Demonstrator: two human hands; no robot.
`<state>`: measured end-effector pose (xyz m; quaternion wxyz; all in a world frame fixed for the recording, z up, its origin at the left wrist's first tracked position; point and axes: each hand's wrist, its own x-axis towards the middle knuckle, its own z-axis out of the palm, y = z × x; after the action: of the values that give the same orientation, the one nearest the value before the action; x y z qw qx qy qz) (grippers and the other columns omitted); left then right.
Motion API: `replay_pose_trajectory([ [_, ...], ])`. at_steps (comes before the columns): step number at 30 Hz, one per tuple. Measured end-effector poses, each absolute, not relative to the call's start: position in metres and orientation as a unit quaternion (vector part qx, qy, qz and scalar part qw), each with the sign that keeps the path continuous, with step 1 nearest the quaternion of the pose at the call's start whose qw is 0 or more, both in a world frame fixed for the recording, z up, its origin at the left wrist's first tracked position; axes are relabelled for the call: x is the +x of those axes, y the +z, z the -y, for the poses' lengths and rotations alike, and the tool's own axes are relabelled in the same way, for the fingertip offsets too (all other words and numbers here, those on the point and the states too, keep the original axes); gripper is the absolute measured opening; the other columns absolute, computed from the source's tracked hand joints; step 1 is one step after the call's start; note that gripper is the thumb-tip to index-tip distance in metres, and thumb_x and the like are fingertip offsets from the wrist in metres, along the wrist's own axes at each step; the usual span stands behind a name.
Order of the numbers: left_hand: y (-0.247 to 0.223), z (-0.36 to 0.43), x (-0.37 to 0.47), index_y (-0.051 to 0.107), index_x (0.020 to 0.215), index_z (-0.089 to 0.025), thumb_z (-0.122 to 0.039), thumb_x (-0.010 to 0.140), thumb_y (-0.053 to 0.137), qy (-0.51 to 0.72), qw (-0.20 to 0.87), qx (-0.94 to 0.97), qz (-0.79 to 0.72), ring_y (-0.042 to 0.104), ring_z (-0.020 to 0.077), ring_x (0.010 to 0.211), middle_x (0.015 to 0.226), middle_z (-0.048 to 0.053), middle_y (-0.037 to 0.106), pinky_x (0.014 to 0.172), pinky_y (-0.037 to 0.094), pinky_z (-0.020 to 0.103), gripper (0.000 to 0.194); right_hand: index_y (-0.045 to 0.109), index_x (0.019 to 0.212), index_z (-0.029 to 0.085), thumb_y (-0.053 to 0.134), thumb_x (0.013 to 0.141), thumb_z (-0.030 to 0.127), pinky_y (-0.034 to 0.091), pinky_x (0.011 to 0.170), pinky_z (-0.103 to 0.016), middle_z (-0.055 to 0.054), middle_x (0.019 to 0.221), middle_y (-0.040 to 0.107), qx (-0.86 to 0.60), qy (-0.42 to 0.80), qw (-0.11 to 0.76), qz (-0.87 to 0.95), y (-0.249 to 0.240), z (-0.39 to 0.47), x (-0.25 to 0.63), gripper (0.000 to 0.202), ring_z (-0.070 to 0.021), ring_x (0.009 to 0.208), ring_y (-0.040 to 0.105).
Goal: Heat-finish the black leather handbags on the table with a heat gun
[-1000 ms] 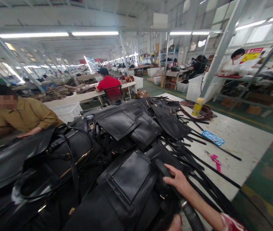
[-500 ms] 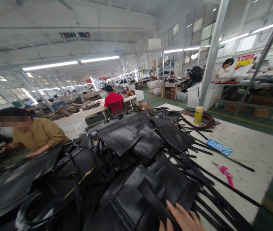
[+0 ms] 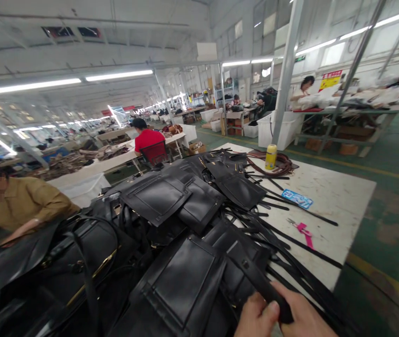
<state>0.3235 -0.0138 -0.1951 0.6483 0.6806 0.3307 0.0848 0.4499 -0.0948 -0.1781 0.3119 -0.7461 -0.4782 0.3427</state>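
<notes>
At the bottom right a black leather strap (image 3: 263, 284) runs from the bag pieces down to my two hands. My right hand (image 3: 303, 310) is closed around its near end, with fingertips behind it. Just left of that, my left hand (image 3: 256, 317) is closed, its thumb pressed against the strap's lower edge. Beneath the strap's far end lies a black leather panel (image 3: 238, 281). A larger black bag panel with a stitched rectangular frame (image 3: 185, 276) rests to the left of my hands. The lower parts of both hands are cut off by the picture's edge.
Black bags (image 3: 157, 194) are heaped across the table (image 3: 340, 187), with loose straps trailing right. Pink-handled snips (image 3: 304, 233), a blue-and-white packet (image 3: 297, 199), a yellow bottle (image 3: 270, 157) and coiled brown straps (image 3: 287, 164) lie there. A person in a tan shirt (image 3: 38, 199) works at left.
The view has swung right and down. My left hand has come into view beside the right one. The strap's near end now shows between the hands, lifted off the panels.
</notes>
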Motion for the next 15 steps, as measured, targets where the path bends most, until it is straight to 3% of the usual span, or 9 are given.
replay_pose_trajectory([
  [5, -0.193, -0.034, 0.316, 0.053, 0.111, -0.016, -0.038, 0.079, 0.037, 0.111, 0.359, 0.813, -0.445, 0.041, 0.0215, 0.112, 0.117, 0.010, 0.052, 0.097, 0.028, 0.037, 0.042, 0.052, 0.112, 0.016, 0.038, 0.046, 0.010, 0.037, 0.085, -0.030, -0.007, 0.100, 0.058, -0.754, 0.294, 0.254, 0.529, -0.189, 0.088, 0.476, 0.067, -0.0234, 0.097, 0.050],
  [9, -0.219, -0.054, 0.296, 0.056, 0.108, -0.015, -0.030, 0.075, 0.044, 0.108, 0.149, 0.864, -0.469, 0.041, 0.0263, 0.111, 0.115, 0.011, 0.054, 0.096, 0.025, 0.046, 0.038, 0.033, 0.129, 0.016, 0.044, 0.045, 0.011, 0.026, 0.094, -0.039, -0.010, 0.102, 0.057, -0.716, 0.300, 0.195, 0.599, -0.176, 0.059, 0.489, 0.085, -0.0262, 0.099, 0.049],
  [12, -0.239, -0.058, 0.282, 0.055, 0.109, -0.018, -0.025, 0.074, 0.045, 0.108, 0.108, 0.879, -0.451, 0.042, 0.0257, 0.110, 0.115, 0.007, 0.055, 0.095, 0.026, 0.047, 0.037, 0.022, 0.133, 0.022, 0.054, 0.046, 0.013, 0.029, 0.091, -0.041, -0.009, 0.103, 0.058, -0.692, 0.338, 0.153, 0.619, -0.167, 0.027, 0.491, 0.093, -0.0284, 0.097, 0.051],
  [15, -0.251, -0.058, 0.273, 0.057, 0.106, -0.020, -0.022, 0.073, 0.045, 0.128, 0.102, 0.880, -0.445, 0.043, 0.0240, 0.110, 0.114, 0.005, 0.056, 0.095, 0.028, 0.045, 0.035, 0.035, 0.128, 0.028, 0.064, 0.042, 0.017, 0.039, 0.080, -0.034, -0.006, 0.104, 0.059, -0.671, 0.392, 0.119, 0.618, -0.170, -0.006, 0.487, 0.091, -0.0292, 0.094, 0.053],
])
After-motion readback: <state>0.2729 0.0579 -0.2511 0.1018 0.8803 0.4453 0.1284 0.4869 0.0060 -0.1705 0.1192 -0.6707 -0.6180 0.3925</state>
